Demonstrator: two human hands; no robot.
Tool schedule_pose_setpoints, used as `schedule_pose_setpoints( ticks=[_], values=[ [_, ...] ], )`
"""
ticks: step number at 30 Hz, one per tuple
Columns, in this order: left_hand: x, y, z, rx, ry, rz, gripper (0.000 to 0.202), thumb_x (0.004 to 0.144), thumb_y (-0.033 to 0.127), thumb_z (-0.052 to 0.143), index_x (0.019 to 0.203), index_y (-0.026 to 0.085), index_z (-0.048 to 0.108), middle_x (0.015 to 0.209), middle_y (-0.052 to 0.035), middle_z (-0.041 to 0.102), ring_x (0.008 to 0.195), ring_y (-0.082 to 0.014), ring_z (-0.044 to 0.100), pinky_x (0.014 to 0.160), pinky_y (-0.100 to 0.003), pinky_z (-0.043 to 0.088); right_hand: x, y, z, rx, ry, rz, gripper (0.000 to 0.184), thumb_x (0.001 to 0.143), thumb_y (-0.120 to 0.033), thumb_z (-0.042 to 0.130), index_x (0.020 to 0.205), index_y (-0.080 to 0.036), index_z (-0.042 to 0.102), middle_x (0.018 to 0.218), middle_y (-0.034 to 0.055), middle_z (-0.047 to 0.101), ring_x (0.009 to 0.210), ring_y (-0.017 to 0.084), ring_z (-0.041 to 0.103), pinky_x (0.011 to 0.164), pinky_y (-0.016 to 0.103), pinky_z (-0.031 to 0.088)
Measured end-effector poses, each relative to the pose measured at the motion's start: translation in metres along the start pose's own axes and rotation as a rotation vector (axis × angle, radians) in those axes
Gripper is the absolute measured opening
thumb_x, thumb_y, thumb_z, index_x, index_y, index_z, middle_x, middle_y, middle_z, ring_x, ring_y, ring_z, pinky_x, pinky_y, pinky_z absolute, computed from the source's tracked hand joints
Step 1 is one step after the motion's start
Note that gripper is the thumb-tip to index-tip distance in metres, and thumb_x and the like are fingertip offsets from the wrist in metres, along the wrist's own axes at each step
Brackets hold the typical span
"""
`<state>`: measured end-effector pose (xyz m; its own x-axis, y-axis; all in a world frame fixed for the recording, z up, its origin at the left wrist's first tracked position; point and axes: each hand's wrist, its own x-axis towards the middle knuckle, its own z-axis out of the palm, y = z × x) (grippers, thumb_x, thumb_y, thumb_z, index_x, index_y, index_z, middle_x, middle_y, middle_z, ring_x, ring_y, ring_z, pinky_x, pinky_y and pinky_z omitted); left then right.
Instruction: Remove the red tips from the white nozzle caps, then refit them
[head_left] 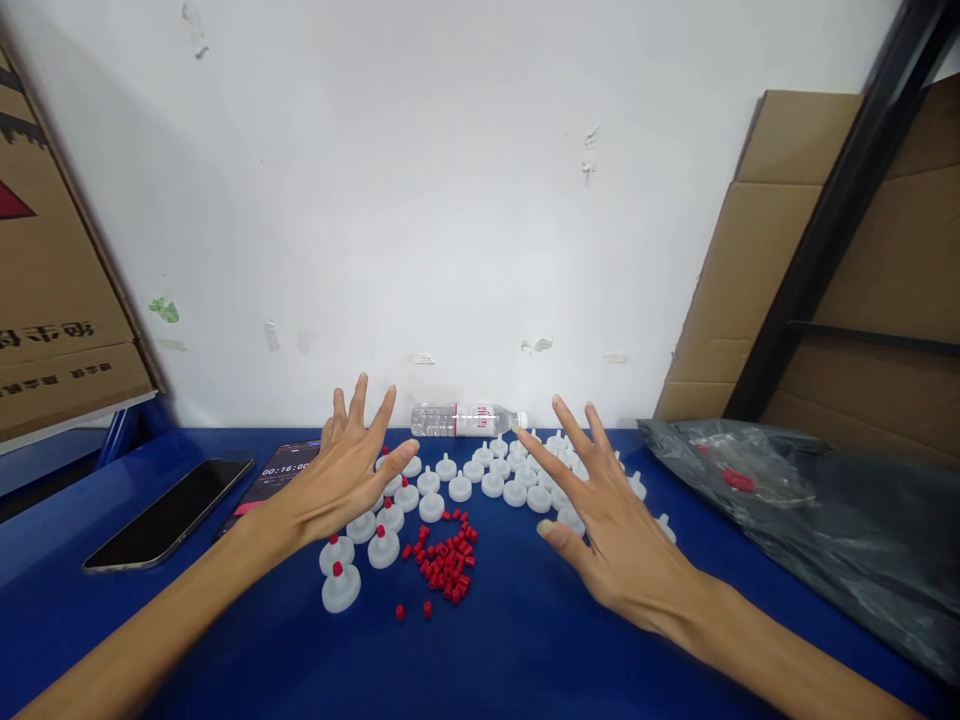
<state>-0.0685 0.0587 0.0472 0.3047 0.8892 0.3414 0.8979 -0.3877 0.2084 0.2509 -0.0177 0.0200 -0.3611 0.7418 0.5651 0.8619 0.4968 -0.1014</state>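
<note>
My left hand [345, 470] hovers with its fingers spread above the left part of a cluster of white plastic caps [480, 478] on the blue table [510, 640]. My right hand [600, 510] is spread the same way over the right part of the cluster. Neither hand holds anything. Several white caps with red tips [341, 585] stand at the front left of the group. A pile of small red plugs [446, 560] lies between my hands, with a few loose ones in front of it.
A clear water bottle [466, 420] lies on its side against the white wall. Two phones [169, 512] [274, 478] lie at the left, one showing a timer. A dark plastic bag [810, 510] covers the right. Cardboard boxes [862, 280] stand on both sides.
</note>
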Motion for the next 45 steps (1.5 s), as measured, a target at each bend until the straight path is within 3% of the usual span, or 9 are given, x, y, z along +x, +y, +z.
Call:
schedule_pose_setpoints(
  ticks=[6, 9, 11, 14, 23, 30, 37, 41, 45],
  values=[
    [-0.003, 0.005, 0.003, 0.051, 0.021, 0.073, 0.077, 0.101, 0.064, 0.033, 0.162, 0.033, -0.003, 0.169, -0.0085, -0.014, 0.151, -0.0480, -0.011, 0.113, -0.075, 0.022, 0.000, 0.001, 0.003, 0.021, -0.084, 0.058, 0.079, 0.095, -0.071, 0.041, 0.160, -0.045, 0.005, 0.169, -0.0068, -0.007, 0.151, 0.047, -0.010, 0.106, 0.078, 0.034],
    [-0.003, 0.013, 0.004, 0.110, 0.095, 0.162, 0.067, 0.101, 0.055, 0.038, 0.159, 0.024, 0.026, 0.166, -0.0154, 0.019, 0.152, -0.0462, 0.007, 0.113, -0.070, 0.029, 0.001, 0.000, 0.003, 0.024, -0.112, 0.069, 0.083, 0.093, -0.072, 0.045, 0.160, -0.046, 0.004, 0.169, -0.0068, -0.008, 0.150, 0.048, -0.010, 0.106, 0.079, 0.033],
    [-0.002, 0.019, 0.004, 0.135, 0.130, 0.244, 0.050, 0.101, 0.046, 0.041, 0.142, 0.020, 0.051, 0.151, -0.0165, 0.041, 0.145, -0.0410, 0.029, 0.111, -0.063, 0.036, 0.001, -0.001, 0.002, 0.031, -0.124, 0.063, 0.085, 0.091, -0.074, 0.048, 0.159, -0.046, 0.005, 0.169, -0.0065, -0.009, 0.150, 0.050, -0.010, 0.105, 0.079, 0.033],
    [-0.003, 0.028, 0.005, 0.155, 0.124, 0.350, 0.031, 0.099, 0.038, 0.047, 0.112, 0.020, 0.070, 0.130, -0.0139, 0.055, 0.129, -0.0340, 0.046, 0.106, -0.056, 0.042, 0.000, -0.003, 0.001, 0.046, -0.129, 0.061, 0.089, 0.088, -0.076, 0.051, 0.159, -0.046, 0.006, 0.169, -0.0051, -0.010, 0.149, 0.051, -0.010, 0.102, 0.078, 0.038],
    [-0.005, 0.031, 0.014, 0.129, -0.018, 0.377, 0.017, 0.095, 0.028, 0.059, 0.092, 0.024, 0.075, 0.123, -0.0102, 0.059, 0.119, -0.0320, 0.051, 0.101, -0.055, 0.041, -0.003, -0.003, 0.000, -0.019, -0.130, -0.089, 0.072, 0.097, -0.060, 0.050, 0.160, -0.040, 0.020, 0.170, 0.0033, -0.001, 0.151, 0.050, -0.001, 0.108, 0.080, 0.026],
    [-0.005, 0.035, 0.004, -0.024, 0.105, 0.406, 0.018, 0.097, 0.031, 0.057, 0.092, 0.022, 0.071, 0.108, -0.0066, 0.063, 0.106, -0.0267, 0.054, 0.094, -0.048, 0.042, -0.001, -0.011, -0.001, -0.026, -0.041, -0.168, 0.038, 0.103, -0.038, 0.047, 0.137, -0.026, 0.057, 0.154, 0.0097, 0.047, 0.149, 0.035, 0.031, 0.118, 0.069, 0.025],
    [-0.027, 0.078, 0.007, -0.519, 0.109, 0.529, 0.008, 0.099, 0.024, 0.061, 0.096, 0.023, 0.068, 0.090, 0.0005, 0.070, 0.090, -0.0177, 0.060, 0.088, -0.037, 0.044, -0.004, -0.025, -0.002, 0.108, -0.029, -0.256, 0.054, 0.098, -0.044, 0.059, 0.145, -0.021, 0.045, 0.135, 0.0101, 0.064, 0.132, 0.028, 0.053, 0.120, 0.060, 0.028],
    [-0.035, 0.089, 0.012, -0.618, 0.061, 0.589, 0.007, 0.099, 0.023, 0.061, 0.097, 0.023, 0.068, 0.092, 0.0000, 0.070, 0.092, -0.0173, 0.060, 0.088, -0.035, 0.045, -0.004, -0.030, -0.001, 0.199, 0.051, -0.326, 0.029, 0.099, -0.038, 0.059, 0.123, -0.021, 0.058, 0.114, 0.0050, 0.073, 0.112, 0.022, 0.066, 0.119, 0.053, 0.030],
    [-0.030, 0.079, 0.013, -0.486, 0.060, 0.556, 0.006, 0.098, 0.025, 0.063, 0.101, 0.023, 0.068, 0.099, -0.0016, 0.069, 0.095, -0.0190, 0.057, 0.089, -0.038, 0.044, -0.003, -0.028, 0.001, 0.186, 0.097, -0.283, 0.017, 0.100, -0.032, 0.059, 0.115, -0.023, 0.061, 0.102, 0.0019, 0.075, 0.096, 0.019, 0.071, 0.112, 0.050, 0.037]
  ],
)
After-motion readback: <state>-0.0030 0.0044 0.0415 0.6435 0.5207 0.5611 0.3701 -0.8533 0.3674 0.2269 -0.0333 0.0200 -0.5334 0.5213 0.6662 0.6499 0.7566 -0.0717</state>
